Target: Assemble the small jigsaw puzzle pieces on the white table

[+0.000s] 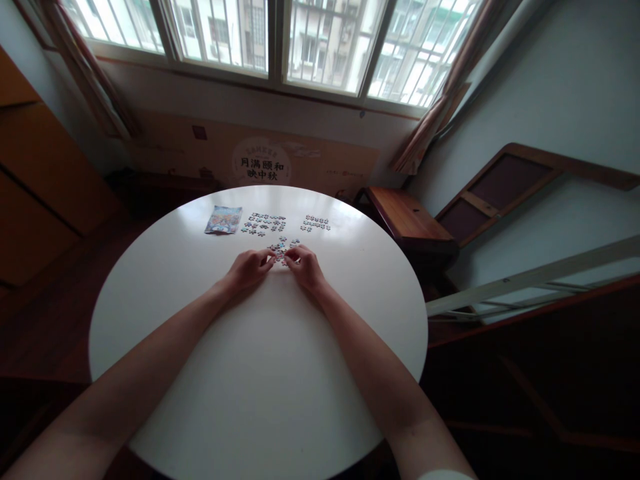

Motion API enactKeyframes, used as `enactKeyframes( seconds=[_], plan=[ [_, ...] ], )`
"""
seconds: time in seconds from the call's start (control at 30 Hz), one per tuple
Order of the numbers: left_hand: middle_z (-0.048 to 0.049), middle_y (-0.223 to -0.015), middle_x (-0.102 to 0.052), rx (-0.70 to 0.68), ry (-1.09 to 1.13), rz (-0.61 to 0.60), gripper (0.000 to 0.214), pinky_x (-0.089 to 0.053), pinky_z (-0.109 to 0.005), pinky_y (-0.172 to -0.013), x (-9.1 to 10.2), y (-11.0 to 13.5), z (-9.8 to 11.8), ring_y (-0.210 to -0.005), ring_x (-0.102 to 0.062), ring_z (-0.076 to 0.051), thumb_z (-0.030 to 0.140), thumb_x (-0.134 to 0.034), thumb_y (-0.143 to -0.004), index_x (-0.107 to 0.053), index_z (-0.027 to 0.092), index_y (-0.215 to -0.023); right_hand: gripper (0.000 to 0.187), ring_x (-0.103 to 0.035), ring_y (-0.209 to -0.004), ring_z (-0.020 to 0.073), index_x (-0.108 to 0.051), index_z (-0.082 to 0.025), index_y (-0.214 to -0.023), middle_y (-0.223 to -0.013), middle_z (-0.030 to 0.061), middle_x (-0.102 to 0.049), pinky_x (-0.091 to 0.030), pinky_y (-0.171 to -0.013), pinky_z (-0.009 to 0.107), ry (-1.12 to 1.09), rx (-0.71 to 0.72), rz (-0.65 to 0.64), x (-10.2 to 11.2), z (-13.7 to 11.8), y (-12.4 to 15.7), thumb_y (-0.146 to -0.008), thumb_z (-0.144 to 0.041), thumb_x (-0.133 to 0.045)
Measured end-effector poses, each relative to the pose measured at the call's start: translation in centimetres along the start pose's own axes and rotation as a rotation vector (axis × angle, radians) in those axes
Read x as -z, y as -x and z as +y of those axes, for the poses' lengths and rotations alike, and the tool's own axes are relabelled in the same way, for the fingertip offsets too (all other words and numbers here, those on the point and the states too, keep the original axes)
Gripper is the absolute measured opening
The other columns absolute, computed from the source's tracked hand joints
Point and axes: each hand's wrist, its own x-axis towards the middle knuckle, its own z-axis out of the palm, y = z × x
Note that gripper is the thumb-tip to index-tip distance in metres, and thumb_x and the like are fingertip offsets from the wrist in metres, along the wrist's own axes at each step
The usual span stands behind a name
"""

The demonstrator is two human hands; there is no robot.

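On the round white table (260,373) lie small jigsaw pieces in loose groups. My left hand (250,268) and my right hand (306,267) rest side by side on the table, fingers curled and pinched on a small cluster of puzzle pieces (283,251) between them. A larger scatter of pieces (264,223) lies just beyond, and another small group (316,223) sits to the right of it. A small printed puzzle packet (223,219) lies flat at the far left of the pieces.
A wooden bench or low table (407,217) stands beyond the table at the right. A cardboard panel with printed characters (260,163) leans under the window. A wooden cabinet (35,167) is at the left, and framed boards (500,190) lean on the right wall.
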Motion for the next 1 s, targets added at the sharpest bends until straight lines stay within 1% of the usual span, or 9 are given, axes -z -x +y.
enactKeyframes(
  seconds=[0.33, 0.77, 1.0],
  plan=[
    [-0.0049, -0.077, -0.071, -0.007, -0.021, 0.021, 0.030, -0.040, -0.023, -0.060, -0.39, 0.05, -0.25, -0.067, -0.064, -0.017, 0.035, -0.045, -0.089, -0.069, 0.019, -0.097, 0.006, -0.054, -0.066, 0.0100, -0.064, -0.016, -0.075, -0.073, 0.0000, -0.056, -0.043, -0.067, 0.022, -0.008, 0.015, -0.011, 0.11, -0.15, 0.09, -0.078, -0.016, -0.059],
    [-0.0052, -0.080, -0.071, -0.022, -0.013, 0.014, 0.030, -0.041, -0.023, -0.062, -0.41, 0.04, -0.33, -0.069, -0.065, -0.017, 0.035, -0.043, -0.089, -0.069, 0.020, -0.097, 0.008, -0.053, -0.066, 0.0100, -0.065, -0.016, -0.076, -0.074, 0.0004, -0.057, -0.043, -0.068, 0.022, 0.007, 0.007, -0.021, 0.08, -0.17, 0.12, -0.079, -0.016, -0.058],
    [-0.0051, -0.081, -0.072, -0.013, -0.005, 0.010, 0.031, -0.041, -0.023, -0.062, -0.36, 0.06, -0.26, -0.069, -0.065, -0.017, 0.034, -0.043, -0.089, -0.068, 0.020, -0.101, 0.008, -0.053, -0.066, 0.0098, -0.065, -0.016, -0.076, -0.074, 0.0001, -0.056, -0.043, -0.067, 0.022, 0.003, 0.005, -0.017, 0.18, -0.36, 0.14, -0.079, -0.018, -0.058]
  ],
)
